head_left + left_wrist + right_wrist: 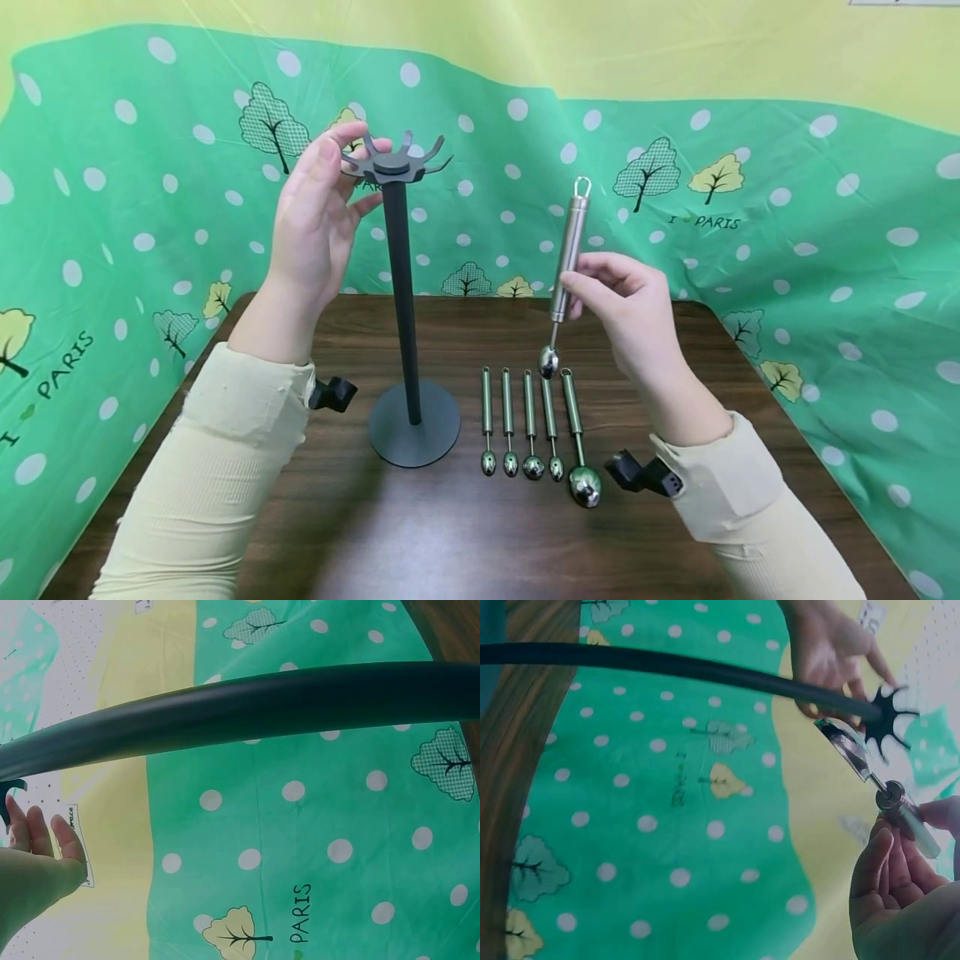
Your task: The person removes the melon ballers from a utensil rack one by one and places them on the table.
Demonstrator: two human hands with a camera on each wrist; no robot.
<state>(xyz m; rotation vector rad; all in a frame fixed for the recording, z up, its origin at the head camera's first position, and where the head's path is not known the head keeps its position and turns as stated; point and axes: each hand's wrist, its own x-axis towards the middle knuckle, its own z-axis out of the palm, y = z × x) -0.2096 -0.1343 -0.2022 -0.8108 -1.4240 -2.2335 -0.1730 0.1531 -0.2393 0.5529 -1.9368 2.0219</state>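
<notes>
A dark grey stand [400,300] with a round base and a crown of curved hooks stands upright on the table. My left hand [315,208] holds the hooks on the crown's left side, fingers and thumb around them. In my right hand [626,304], thumb and fingers pinch the handle of a steel spoon [572,250]. That spoon is upright in the air, its loop up and its small rounded bowl down. The right wrist view shows the spoon [907,821] beneath the crown [885,720], apart from it in the head view.
Several steel spoons [529,408] lie side by side on the brown wooden table [480,542], right of the stand's base, handles pointing away. The rightmost has the largest bowl. A green and yellow printed cloth [517,167] surrounds the table at the back and sides.
</notes>
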